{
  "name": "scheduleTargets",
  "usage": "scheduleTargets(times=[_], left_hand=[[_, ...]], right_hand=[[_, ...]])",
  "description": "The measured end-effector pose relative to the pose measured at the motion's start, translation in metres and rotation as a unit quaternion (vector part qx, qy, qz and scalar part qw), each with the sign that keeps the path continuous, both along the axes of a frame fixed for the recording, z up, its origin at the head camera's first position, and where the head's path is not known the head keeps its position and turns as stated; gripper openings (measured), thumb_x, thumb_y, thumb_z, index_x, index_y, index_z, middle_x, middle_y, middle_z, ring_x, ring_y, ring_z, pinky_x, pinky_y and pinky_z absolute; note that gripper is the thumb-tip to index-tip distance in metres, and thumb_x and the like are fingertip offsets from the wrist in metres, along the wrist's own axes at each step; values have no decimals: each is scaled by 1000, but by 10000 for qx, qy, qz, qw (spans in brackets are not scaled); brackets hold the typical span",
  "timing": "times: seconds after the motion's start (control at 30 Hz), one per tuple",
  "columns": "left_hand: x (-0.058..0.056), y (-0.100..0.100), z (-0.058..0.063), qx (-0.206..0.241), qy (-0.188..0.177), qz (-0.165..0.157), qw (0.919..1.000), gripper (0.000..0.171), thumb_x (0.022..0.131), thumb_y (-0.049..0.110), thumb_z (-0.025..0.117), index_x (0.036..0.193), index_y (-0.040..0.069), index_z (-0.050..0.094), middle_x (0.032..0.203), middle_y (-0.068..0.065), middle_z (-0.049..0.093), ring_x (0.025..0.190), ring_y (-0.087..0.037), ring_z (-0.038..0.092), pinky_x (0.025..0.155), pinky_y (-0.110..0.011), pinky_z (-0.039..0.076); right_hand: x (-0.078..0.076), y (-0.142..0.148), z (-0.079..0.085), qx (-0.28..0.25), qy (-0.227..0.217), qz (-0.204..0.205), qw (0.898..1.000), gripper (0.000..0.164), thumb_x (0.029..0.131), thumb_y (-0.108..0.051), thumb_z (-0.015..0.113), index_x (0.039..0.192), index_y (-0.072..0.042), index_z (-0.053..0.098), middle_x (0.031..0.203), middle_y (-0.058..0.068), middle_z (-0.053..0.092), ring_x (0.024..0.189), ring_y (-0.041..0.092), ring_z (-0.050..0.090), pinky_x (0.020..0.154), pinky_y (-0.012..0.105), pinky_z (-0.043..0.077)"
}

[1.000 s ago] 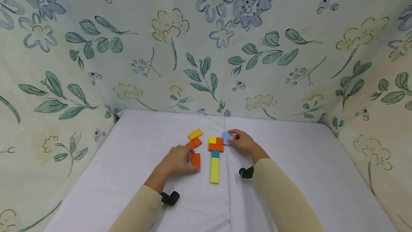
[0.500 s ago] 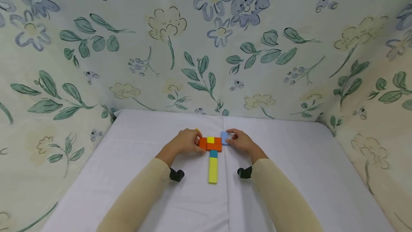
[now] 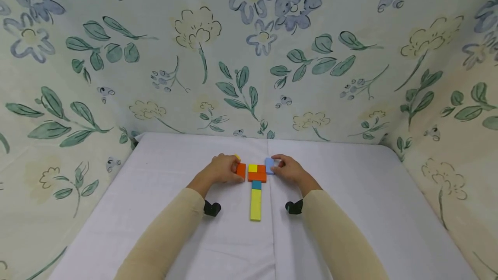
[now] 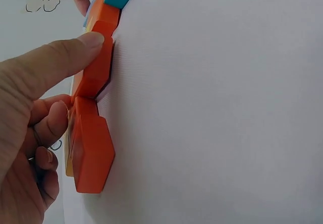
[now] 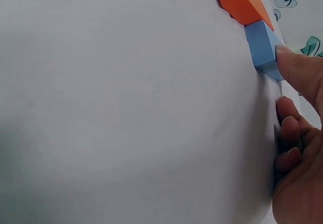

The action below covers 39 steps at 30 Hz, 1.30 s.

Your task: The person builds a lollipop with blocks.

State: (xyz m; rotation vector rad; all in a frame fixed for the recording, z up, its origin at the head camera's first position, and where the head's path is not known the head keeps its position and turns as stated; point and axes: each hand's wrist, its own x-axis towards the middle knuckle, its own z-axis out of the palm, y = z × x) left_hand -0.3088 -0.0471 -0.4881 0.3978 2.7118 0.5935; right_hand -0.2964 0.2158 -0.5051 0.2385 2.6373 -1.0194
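Pinching one block apiece, the two hands work apart from each other, with 12 o'clock at the far side of the table. The left hand (image 3: pixel 222 170) grips an orange block (image 3: pixel 241 172) between thumb and fingers; the block's long axis runs roughly from 12 to 6. The right hand (image 3: pixel 292 171) holds a light blue block (image 3: pixel 269 166), thumb on its near part, forefinger at its far end; this one also points roughly 12 to 6.

Between them lies an orange bar (image 3: pixel 257 177), its long axis from 9 to 3. From the bar, the gripped orange block sits just past 9 o'clock, a thin strip of cloth showing between, and the light blue block at 2. A yellow square (image 3: pixel 252 168) touches the bar at 11, an orange square (image 3: pixel 262 169) at 1. At 6 comes a teal block (image 3: pixel 256 185), then a long yellow-green block (image 3: pixel 255 205) pointing 12 to 6.

Another orange block (image 4: pixel 93 156) lies by the left fingers, and a yellow block (image 3: pixel 237 157) peeks out at 10 o'clock, mostly hidden.

White cloth (image 3: pixel 330 172) covers the table, creased lengthwise. Flower-printed fabric (image 3: pixel 249 77) rises at 12, 10 and 2 o'clock.
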Motion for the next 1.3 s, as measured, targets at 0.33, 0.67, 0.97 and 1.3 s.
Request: scheduleTargets(times=[0.33,0.67,0.97,1.3], left_hand=[[-6,2,-6,-389,534,-64,9978,59,94,53,68,144,23,59,128,-6,64,109,-26,47,98,-42,42],[-5,6,-16,-475,1010,150,9936,54,97,55,62,145,30,58,125,-9,62,110,-28,46,93,-41,40],[-1,10,-14,-536,1016,146,9933,54,97,54,62,146,32,57,123,-8,61,111,-27,45,92,-41,39],[0,13,-15,-539,992,215,9934,53,98,54,62,147,34,56,126,-7,60,112,-26,44,91,-39,38]], right_hand=[[-1,-1,-2,-5,0,18,10000,49,97,-33,68,144,-26,56,112,11,54,107,28,52,88,39,45],[-2,2,-3,-24,-29,13,10000,49,97,-32,68,144,-27,56,113,11,54,106,28,51,87,38,45],[-2,3,-4,6,-56,74,10000,49,97,-33,68,144,-28,56,116,11,55,109,29,52,91,40,47],[-2,4,-3,-202,-13,37,9998,48,96,-31,69,142,-25,57,117,10,54,110,28,52,92,40,46]])
